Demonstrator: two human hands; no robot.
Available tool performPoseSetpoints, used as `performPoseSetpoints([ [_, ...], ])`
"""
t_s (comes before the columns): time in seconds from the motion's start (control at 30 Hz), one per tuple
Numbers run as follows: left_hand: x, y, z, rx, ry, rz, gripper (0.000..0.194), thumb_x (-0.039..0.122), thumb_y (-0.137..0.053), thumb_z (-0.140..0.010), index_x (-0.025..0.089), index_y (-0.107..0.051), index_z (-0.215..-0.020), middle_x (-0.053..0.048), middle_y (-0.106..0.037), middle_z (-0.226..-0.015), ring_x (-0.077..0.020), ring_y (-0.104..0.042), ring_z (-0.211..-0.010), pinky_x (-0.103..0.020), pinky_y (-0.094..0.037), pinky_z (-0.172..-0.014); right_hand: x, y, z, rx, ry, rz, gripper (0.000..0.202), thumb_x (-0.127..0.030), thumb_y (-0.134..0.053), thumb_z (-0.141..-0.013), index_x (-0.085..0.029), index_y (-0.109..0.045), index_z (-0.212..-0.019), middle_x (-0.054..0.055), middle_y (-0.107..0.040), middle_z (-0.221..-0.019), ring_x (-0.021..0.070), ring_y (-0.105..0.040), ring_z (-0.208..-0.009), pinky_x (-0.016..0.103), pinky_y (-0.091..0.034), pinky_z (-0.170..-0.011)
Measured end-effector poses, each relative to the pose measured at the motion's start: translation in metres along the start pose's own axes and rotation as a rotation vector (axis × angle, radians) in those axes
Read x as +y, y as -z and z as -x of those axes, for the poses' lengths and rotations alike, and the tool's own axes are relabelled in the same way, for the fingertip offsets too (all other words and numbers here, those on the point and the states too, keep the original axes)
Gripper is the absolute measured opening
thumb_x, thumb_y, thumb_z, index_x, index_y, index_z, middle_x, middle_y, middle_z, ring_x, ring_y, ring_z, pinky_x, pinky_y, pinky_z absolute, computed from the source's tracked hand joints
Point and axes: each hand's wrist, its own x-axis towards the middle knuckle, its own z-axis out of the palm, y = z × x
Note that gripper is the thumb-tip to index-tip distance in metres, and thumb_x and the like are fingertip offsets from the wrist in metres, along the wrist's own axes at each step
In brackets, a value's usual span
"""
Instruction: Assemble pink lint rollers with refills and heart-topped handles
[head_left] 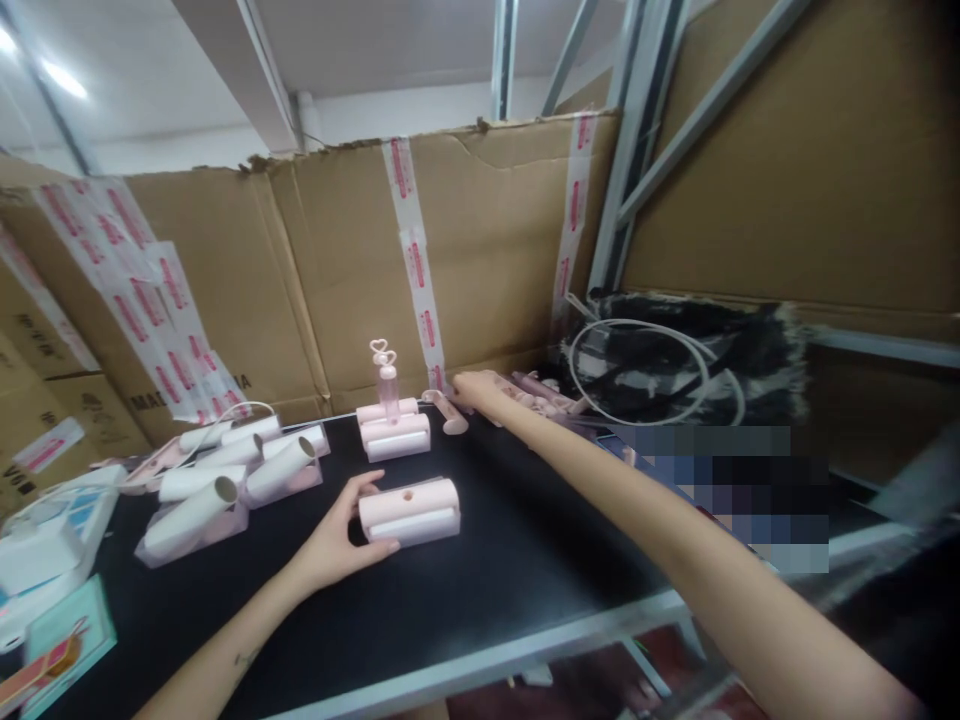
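My left hand [341,535] curls its thumb and fingers around the left end of a pink cylindrical holder [431,497]. The holder has a round hole on top, a white roll along its front, and clear wrapping. Farther back, my right hand [478,390] is closed at a pale pink tube [450,414] that tilts beside its fingertips; the exact grip is blurred. Left of that hand, a clear pink tube with heart-shaped loops [388,393] stands upright in another pink holder [396,432]. More pinkish tubes [544,397] lie in a pile right of my right hand.
Several white rolls in clear wrapping [255,470] lie on the left of the black table [517,560]. A white device [45,550] and a mint-green box [75,630] are nearer. Cardboard walls [345,260] rise behind. A white cable [637,325] loops over dark fabric at right.
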Motion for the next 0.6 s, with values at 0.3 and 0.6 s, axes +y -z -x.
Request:
performPoseSetpoints([
  [0.3,0.0,0.005,-0.003,-0.018,-0.071,-0.068,0.07,0.031,-0.071,-0.066,0.023,-0.038,-0.127,-0.008,-0.045,-0.117,-0.0239,-0.048,-0.11,-0.039,-0.036,-0.098,-0.007,0.01,0.001,0.127,-0.048,-0.081,0.024,-0.032,-0.063,-0.077,-0.009,-0.063,-0.085,0.015,-0.065,-0.088,0.0244,-0.062,-0.086,0.035,-0.048,-0.073],
  [0.6,-0.007,0.004,-0.005,-0.019,-0.019,0.075,0.069,0.033,-0.074,-0.064,0.022,-0.042,-0.124,-0.009,-0.048,-0.121,-0.0247,-0.052,-0.107,-0.038,-0.042,-0.093,-0.056,0.011,0.091,-0.062,0.538,-0.813,0.024,-0.037,-0.058,-0.075,-0.017,-0.055,-0.087,0.003,-0.063,-0.08,0.0175,-0.062,-0.074,0.031,-0.051,-0.068],
])
